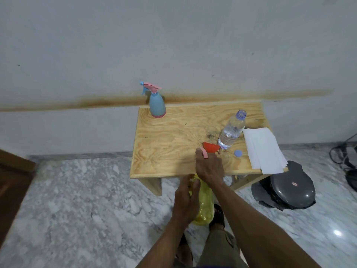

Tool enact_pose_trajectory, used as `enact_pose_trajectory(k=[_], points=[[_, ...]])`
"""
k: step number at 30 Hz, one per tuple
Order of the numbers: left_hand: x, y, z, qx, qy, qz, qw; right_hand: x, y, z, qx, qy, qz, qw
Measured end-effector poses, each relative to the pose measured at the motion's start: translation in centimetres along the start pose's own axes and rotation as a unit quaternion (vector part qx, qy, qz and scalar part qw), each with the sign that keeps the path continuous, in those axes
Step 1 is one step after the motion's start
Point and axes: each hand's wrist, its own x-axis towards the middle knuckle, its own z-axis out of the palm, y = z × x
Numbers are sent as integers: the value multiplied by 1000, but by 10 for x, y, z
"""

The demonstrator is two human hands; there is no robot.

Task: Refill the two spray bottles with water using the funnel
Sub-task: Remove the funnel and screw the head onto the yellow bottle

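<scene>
On the wooden table stand the blue spray bottle – top on – and an uncapped water bottle, beside the red funnel. The left hand grips the yellow spray bottle; the right hand clasps its pink sprayer top – refilling seems barely begun.
</scene>
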Motion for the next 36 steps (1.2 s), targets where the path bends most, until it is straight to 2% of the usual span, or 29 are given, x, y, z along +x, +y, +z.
enact_pose_trajectory(k=[8, 14, 22, 27, 29, 32, 36], points=[[-2, 3, -3, -2, 4, 1, 1000, -4, -2, -1, 38, -19, -10, 999], [4, 9, -12, -1, 2, 12, 1000, -5, -14, -2, 92, -5, -4, 996], [39, 18, -40, 14, -69, 45, 997, -2, -48, -19, 197, 21, -84, 977], [82, 34, -40, 14, -3, 101, 995, 14, -63, -23, 213, 45, -138, 966], [102, 38, -35, 13, 15, 102, 995, 28, -62, -20, 191, 71, -162, 965], [127, 44, -29, 17, 33, 100, 994, 53, -69, -16, 170, 105, -151, 968], [170, 48, -22, 41, 48, 80, 995, 94, -86, -14, 153, 94, -154, 972]])
